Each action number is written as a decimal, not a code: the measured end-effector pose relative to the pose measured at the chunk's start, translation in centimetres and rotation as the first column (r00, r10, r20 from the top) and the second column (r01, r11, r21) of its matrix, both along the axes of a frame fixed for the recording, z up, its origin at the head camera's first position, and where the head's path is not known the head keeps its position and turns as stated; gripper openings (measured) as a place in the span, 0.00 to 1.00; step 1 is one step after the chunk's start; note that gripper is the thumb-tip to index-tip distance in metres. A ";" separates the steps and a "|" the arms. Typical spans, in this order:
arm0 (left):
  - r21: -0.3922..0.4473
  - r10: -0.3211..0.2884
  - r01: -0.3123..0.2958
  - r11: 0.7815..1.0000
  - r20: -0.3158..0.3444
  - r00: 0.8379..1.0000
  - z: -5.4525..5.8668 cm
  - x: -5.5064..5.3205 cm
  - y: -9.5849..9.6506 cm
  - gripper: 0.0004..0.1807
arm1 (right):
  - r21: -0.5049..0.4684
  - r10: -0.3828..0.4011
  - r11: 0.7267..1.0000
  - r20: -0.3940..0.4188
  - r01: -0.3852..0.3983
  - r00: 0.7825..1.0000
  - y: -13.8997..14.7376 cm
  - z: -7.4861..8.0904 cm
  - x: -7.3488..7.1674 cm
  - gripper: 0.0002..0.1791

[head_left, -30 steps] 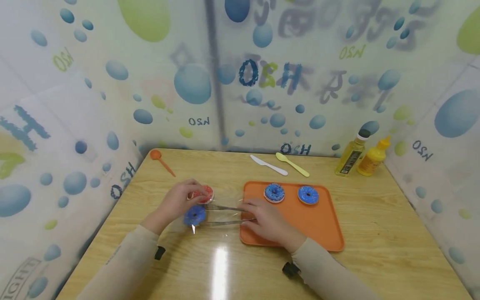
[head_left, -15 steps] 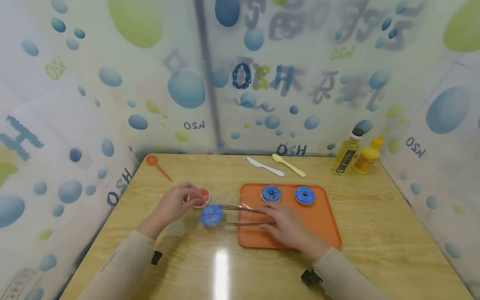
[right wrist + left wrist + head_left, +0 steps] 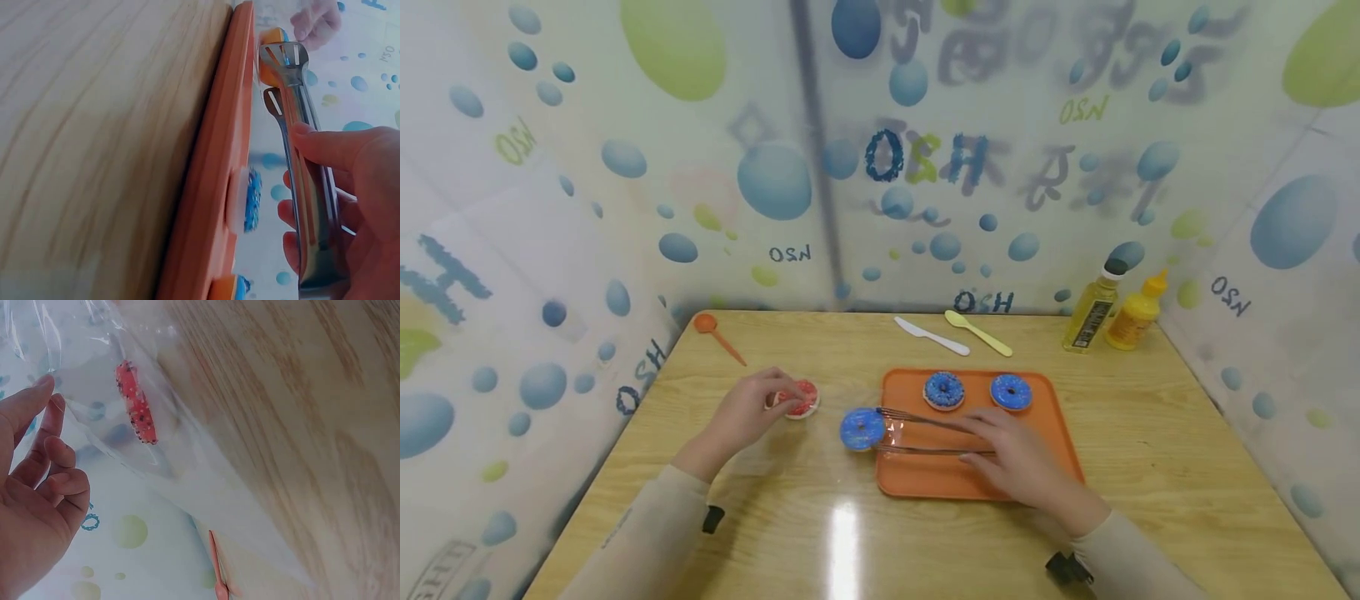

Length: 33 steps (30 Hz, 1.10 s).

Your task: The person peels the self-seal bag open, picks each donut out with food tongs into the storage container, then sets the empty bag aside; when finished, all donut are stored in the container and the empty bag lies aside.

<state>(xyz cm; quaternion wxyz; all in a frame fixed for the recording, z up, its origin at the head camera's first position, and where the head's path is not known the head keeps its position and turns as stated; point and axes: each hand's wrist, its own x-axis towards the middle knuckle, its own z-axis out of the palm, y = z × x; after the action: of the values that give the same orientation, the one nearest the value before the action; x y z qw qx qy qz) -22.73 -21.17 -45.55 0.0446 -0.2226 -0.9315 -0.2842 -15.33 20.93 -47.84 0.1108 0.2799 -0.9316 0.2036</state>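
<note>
- Wooden tabletop [image 3: 1187,433], glossy, stands between walls [image 3: 715,150] printed with blue and green bubbles.
- On it lies an orange tray [image 3: 917,482] bearing two blue doughnuts [image 3: 1011,392].
- Left hand [image 3: 748,417] pinches a clear plastic bag [image 3: 175,456], a red doughnut [image 3: 136,403] inside.
- Right hand [image 3: 1011,454] grips metal tongs [image 3: 312,206]; at their tips, beside the tray, is a blue-iced doughnut [image 3: 862,429], seemingly out of the bag, though glare blurs that.

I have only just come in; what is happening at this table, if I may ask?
A person is busy here with both hands. The right hand holds metal tongs, whose tips grip a blue donut at the left edge of an orange tray. Two more blue donuts lie on that tray. The left hand pinches the edge of a clear plastic bag, through which a red donut shows.
</note>
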 end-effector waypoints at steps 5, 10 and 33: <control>0.002 0.000 0.000 1.000 -0.001 1.000 -0.1 0.0 -0.2 0.06 | 0.014 -0.021 1.000 -0.019 0.021 1.000 1.6 0.1 0.4 0.27; 0.001 -0.004 0.004 1.000 -0.013 1.000 -0.1 0.1 -0.3 0.05 | -0.010 -0.034 0.999 -0.022 0.034 0.999 3.3 0.2 0.5 0.27; 0.010 0.001 -0.001 1.000 0.014 1.000 -0.3 0.0 -0.1 0.06 | -0.046 -0.095 0.995 -0.039 0.093 0.995 13.2 1.2 2.4 0.30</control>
<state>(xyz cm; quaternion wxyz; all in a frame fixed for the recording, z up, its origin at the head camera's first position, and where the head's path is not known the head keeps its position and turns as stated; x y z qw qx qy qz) -22.72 -21.32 -45.88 0.0394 -0.2200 -0.9304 -0.2904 -12.92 34.18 -46.64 0.1457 0.2373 -0.9365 0.2130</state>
